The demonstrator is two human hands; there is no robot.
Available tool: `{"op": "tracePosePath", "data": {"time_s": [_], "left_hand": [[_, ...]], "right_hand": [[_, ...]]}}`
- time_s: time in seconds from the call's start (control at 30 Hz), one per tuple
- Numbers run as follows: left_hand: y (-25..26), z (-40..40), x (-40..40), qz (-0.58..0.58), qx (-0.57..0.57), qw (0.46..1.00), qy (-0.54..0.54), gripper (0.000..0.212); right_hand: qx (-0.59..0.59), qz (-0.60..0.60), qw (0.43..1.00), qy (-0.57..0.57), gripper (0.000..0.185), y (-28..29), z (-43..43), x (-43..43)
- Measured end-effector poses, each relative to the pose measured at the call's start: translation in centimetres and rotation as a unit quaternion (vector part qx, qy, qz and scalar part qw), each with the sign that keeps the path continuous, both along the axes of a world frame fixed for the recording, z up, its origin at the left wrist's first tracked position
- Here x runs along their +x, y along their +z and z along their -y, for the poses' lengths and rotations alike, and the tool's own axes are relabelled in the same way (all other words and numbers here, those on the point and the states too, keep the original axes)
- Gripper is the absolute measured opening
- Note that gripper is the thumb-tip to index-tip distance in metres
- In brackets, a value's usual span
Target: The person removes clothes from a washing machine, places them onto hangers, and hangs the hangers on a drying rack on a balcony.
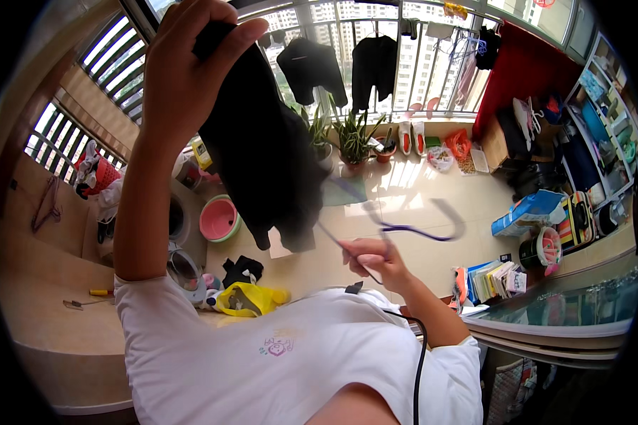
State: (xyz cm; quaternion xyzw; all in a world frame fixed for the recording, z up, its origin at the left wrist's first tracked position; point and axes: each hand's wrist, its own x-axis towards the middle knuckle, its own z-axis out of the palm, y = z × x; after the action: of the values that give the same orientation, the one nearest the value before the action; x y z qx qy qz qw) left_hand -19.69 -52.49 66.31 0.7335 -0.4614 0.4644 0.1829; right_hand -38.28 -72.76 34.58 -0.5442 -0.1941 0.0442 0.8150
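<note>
My left hand (191, 69) is raised at the upper left, its fingers and thumb closed on the upper end of a black garment (266, 138). The dark cloth hangs down from it, and its lower part is blurred. Lower and to the right, my right hand (375, 260) grips a purple clothes hanger (412, 228), whose hook points right and is smeared by motion. The hanger's left part reaches toward the lower edge of the garment; whether they touch, I cannot tell.
Black garments (375, 69) hang by the railed window above potted plants (353, 138). A pink basin (218, 219) stands on the tiled floor beside washing machines (183, 268). Near my body lies a yellow plastic bag (252, 298). Books (494, 279) and a blue bag (529, 212) are at the right.
</note>
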Motion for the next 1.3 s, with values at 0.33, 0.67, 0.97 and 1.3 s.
{"op": "tracePosePath", "data": {"time_s": [0.33,0.67,0.97,1.3], "left_hand": [[-5.0,0.8,1.1,0.013,0.170,0.981,-0.091,0.037],[-9.1,5.4,-5.7,-0.011,0.229,0.942,-0.246,0.045],[-8.0,2.1,-3.3,-0.179,0.073,0.980,-0.043,0.044],[-7.4,-0.5,-3.5,-0.261,0.007,0.960,0.102,0.054]], "right_hand": [[0.035,0.042,0.998,-0.007,0.043,6.7,1.4,0.3],[-0.337,-0.028,0.941,-0.033,0.043,11.4,1.2,1.5],[-0.249,-0.023,0.963,-0.100,0.076,7.0,6.5,1.3],[-0.462,0.327,0.735,-0.372,0.023,12.3,8.8,-1.7]]}}
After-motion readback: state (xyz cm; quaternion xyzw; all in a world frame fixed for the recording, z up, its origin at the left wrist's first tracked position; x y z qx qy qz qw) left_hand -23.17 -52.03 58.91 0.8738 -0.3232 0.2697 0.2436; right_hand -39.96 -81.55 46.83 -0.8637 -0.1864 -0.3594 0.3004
